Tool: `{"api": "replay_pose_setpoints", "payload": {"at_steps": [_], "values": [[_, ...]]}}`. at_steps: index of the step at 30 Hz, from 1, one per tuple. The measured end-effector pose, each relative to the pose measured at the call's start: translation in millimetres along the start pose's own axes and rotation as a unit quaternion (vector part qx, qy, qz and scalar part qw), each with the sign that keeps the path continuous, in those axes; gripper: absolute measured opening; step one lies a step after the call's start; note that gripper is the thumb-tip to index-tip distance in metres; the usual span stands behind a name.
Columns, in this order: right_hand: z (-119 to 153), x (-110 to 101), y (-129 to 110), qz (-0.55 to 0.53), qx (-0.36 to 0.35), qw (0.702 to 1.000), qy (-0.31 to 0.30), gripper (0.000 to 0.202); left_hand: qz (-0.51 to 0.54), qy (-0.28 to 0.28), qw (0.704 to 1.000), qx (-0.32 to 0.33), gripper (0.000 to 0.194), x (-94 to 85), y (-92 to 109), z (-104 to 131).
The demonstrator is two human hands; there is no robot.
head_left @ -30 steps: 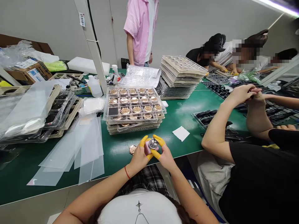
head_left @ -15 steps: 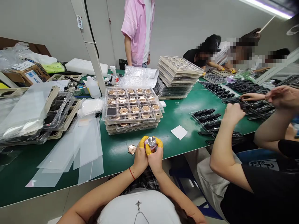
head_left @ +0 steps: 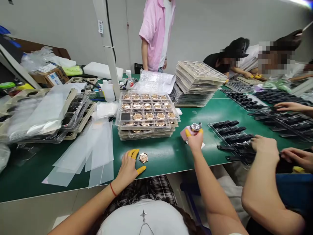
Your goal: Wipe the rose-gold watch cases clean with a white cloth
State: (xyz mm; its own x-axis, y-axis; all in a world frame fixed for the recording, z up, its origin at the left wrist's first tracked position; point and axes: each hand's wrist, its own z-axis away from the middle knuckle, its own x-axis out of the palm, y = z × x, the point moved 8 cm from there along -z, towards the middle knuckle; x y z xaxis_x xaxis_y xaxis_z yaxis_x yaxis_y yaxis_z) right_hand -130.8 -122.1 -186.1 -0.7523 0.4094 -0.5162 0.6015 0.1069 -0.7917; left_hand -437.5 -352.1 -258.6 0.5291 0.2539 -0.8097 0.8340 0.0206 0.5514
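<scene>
My left hand [head_left: 129, 164], with yellow covers on its fingertips, is spread over the green table. Just right of its fingers lies a gold-coloured round watch part [head_left: 143, 158], flat on the surface. Off to the right, my right hand [head_left: 195, 140] grips a pink block [head_left: 185, 133] with a silver round watch part [head_left: 195, 127] on top of it. A white paper square [head_left: 202, 145] lies on the table, partly hidden behind that hand. Beyond my hands stands a stack of clear trays [head_left: 148, 132] holding gold-coloured round watch parts.
Tall tray stack [head_left: 195, 88] at the back. Translucent sheets [head_left: 80, 153] and piled trays [head_left: 70, 114] on the left. Black straps [head_left: 226, 130] in a tray on the right, beside a co-worker's arm [head_left: 259, 182]. A person in a pink shirt [head_left: 154, 36] stands behind the table.
My hands have separated. The right one has moved right with the pink block and silver part; the left has opened beside the gold-coloured part. The view has shifted left.
</scene>
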Motion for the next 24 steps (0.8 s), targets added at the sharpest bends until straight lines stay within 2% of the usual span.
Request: {"api": "replay_pose_setpoints", "payload": {"at_steps": [2, 4, 6, 8, 11, 16, 18, 21, 24], "values": [[-35.9, 18.4, 3.0, 0.010, -0.002, 1.000, 0.010, 0.064, -0.021, -0.007, 1.000, -0.019, 0.065, 1.8, 0.1, -4.2], [-58.1, 40.5, 6.1, 0.020, -0.005, 1.000, 0.008, 0.065, -0.027, -0.010, 0.999, -0.033, 0.060, 2.3, 3.7, -9.8], [-67.8, 58.6, 10.9, 0.034, -0.013, 0.999, -0.003, 0.070, -0.022, -0.019, 0.999, -0.038, 0.053, 3.0, 7.3, -14.9], [-68.2, 66.0, 18.1, 0.054, -0.020, 0.998, -0.017, 0.078, -0.014, -0.027, 0.999, -0.038, 0.045, 3.4, 9.4, -18.3], [-56.8, 49.6, 33.4, 0.099, -0.027, 0.994, -0.031, 0.084, -0.006, -0.035, 0.999, -0.038, 0.039, 4.0, 9.0, -19.9], [-16.1, -15.3, 68.6, 0.220, -0.016, 0.975, -0.038, 0.058, 0.000, -0.048, 0.998, -0.042, 0.035, 4.8, 7.8, -19.4], [0.6, -29.5, 83.5, 0.264, 0.000, 0.963, -0.054, 0.053, 0.009, -0.045, 0.998, -0.037, 0.033, 3.3, 9.1, -19.8], [16.1, -28.2, 92.9, 0.309, -0.009, 0.947, -0.087, 0.041, 0.031, -0.039, 0.998, -0.033, 0.032, 0.9, 11.2, -21.4], [20.8, -16.5, 88.2, 0.338, -0.035, 0.934, -0.107, 0.039, 0.063, -0.041, 0.996, -0.051, 0.030, -1.6, 11.1, -23.4]]}}
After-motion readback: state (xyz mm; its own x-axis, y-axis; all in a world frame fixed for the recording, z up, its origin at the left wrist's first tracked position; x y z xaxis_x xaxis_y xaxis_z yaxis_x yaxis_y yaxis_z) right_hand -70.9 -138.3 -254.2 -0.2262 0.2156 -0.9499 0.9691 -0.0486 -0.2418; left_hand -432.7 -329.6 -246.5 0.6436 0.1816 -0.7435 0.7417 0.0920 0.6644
